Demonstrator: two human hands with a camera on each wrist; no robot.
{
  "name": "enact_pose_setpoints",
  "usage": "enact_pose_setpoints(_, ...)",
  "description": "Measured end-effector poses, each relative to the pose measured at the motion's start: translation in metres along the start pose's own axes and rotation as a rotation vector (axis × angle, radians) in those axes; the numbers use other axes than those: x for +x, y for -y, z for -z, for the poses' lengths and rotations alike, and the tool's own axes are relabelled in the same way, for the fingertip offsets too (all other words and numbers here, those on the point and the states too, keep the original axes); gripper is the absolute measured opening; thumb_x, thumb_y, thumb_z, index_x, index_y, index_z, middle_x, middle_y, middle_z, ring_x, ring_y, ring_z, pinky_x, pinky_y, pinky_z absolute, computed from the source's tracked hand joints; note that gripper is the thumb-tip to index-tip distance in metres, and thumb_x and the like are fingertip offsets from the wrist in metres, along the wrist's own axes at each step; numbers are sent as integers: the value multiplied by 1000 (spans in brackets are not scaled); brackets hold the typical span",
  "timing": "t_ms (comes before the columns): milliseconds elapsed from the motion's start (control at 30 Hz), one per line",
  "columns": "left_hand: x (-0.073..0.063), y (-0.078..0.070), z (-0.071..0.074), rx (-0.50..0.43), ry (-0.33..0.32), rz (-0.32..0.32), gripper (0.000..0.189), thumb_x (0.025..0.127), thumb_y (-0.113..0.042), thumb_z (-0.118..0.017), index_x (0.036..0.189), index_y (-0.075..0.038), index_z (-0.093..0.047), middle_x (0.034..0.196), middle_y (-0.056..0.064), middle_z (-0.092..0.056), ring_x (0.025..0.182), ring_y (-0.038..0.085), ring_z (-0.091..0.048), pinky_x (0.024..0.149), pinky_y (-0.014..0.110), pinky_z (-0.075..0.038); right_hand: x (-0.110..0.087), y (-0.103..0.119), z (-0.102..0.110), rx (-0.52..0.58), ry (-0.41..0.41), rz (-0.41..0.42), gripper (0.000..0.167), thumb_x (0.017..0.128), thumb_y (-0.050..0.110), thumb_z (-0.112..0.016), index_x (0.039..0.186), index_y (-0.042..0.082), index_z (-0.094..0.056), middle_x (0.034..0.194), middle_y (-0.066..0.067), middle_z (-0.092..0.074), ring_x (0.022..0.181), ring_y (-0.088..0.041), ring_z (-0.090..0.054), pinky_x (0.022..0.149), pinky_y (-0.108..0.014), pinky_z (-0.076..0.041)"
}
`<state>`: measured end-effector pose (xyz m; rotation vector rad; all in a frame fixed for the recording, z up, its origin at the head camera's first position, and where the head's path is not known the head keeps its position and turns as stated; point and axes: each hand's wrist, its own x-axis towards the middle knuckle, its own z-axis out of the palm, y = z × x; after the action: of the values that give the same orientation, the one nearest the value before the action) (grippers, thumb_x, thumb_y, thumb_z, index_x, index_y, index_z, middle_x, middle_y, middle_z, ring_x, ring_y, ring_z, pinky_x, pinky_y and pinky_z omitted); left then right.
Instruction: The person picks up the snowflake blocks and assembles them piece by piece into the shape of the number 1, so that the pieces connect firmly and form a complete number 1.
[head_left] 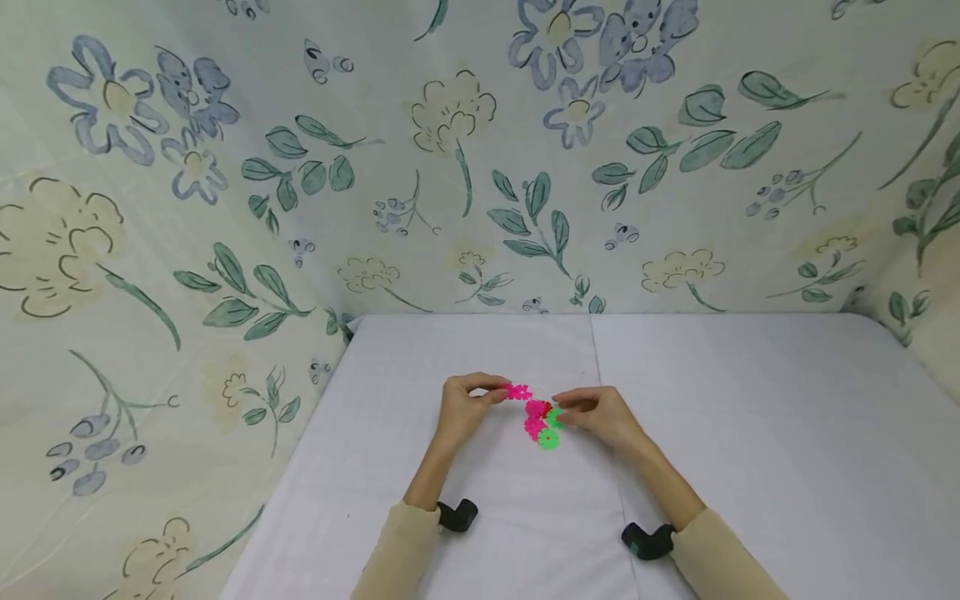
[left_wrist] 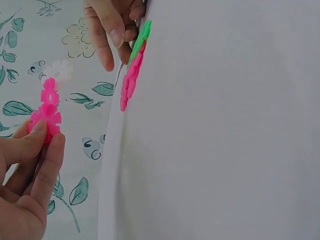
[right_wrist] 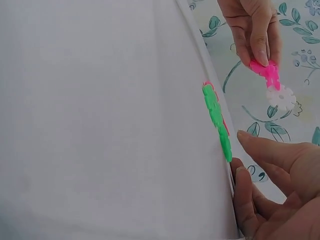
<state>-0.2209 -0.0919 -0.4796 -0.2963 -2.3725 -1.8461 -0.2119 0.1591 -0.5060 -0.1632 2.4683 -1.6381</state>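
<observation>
My left hand (head_left: 465, 408) pinches a pink flower-shaped interlocking disc (left_wrist: 45, 120) between thumb and fingers, above the table. A second pink disc (left_wrist: 49, 92) is joined to it, with a white disc (right_wrist: 281, 98) at the far end of this short chain. Flat on the cloth lies a cluster of pink discs (head_left: 534, 427) and green discs (head_left: 549, 439), with a bit of red (head_left: 547, 410) among them. My right hand (head_left: 603, 417) is beside the cluster's right side, thumb and fingers spread apart, fingertips right at the end of a green disc (right_wrist: 226, 147).
A white cloth (head_left: 375, 400) with a crease covers the table. Behind it and at the left hangs a floral curtain (head_left: 450, 208). Each wrist carries a black camera, the left one (head_left: 459, 515) and the right one (head_left: 647, 542).
</observation>
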Motion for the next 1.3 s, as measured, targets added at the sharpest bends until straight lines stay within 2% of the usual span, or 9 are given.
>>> enact_pose_setpoints(167,2,11,2,9,-20,3,12,86,4,-79,97,-1,-82,95,19,-79,93,34,-70,69,14,-54,0,0,-3,-65,-14,-16,29,87,11,-83,115,4,-78,107,-14,-77,83,-17,-61,67,-20,-50)
enact_pose_setpoints(300,3,18,4,-2,-21,-14,12,85,0,-82,95,-6,-83,94,15,-80,91,28,-70,70,17,-57,0,-1,-5,-162,-26,-3,26,85,11,-84,110,5,-79,96,-9,-72,83,-19,-57,67,-25,-47)
enact_pose_setpoints(567,4,15,8,-3,-2,-32,13,86,1,-81,94,-9,-84,93,12,-80,89,21,-70,72,20,-59,-2,2,-6,-221,-24,37,21,82,9,-87,96,6,-72,85,-6,-65,78,-18,-58,67,-24,-49)
enact_pose_setpoints(667,5,12,9,-6,-3,-34,13,86,0,-81,94,-9,-84,93,12,-80,89,24,-70,72,20,-59,-2,2,-5,-149,20,84,20,86,5,-82,100,3,-68,82,-9,-67,73,-17,-65,66,-23,-57)
enact_pose_setpoints(800,5,12,8,-23,4,-41,11,86,-1,-81,95,-7,-84,94,15,-80,92,30,-71,71,18,-58,-4,1,-2,-13,45,104,17,92,3,-76,108,-2,-71,85,-16,-73,72,-22,-75,68,-27,-63)
enact_pose_setpoints(900,4,10,6,-36,6,-33,11,86,2,-81,96,-3,-83,96,19,-79,94,35,-70,71,17,-58,-6,2,0,71,-12,91,20,93,4,-76,111,-3,-75,95,-21,-77,78,-26,-78,72,-29,-64)
enact_pose_setpoints(1067,5,9,5,-16,11,-53,11,85,3,-81,93,-4,-83,95,13,-80,92,24,-75,75,22,-62,-8,5,1,213,-110,78,26,93,6,-76,115,-7,-75,108,-27,-76,82,-22,-80,76,-31,-64)
enact_pose_setpoints(1133,6,11,5,-5,13,-73,11,85,1,-82,92,-8,-84,94,9,-81,90,17,-75,75,23,-62,-8,7,2,251,-136,82,28,93,8,-77,116,-8,-74,109,-27,-76,80,-18,-79,76,-30,-64)
enact_pose_setpoints(1300,7,10,3,4,15,-102,11,84,1,-83,92,-8,-84,93,9,-81,89,15,-75,73,23,-62,-8,10,0,314,-178,84,31,92,8,-79,116,-10,-73,104,-25,-77,78,-19,-80,75,-31,-64)
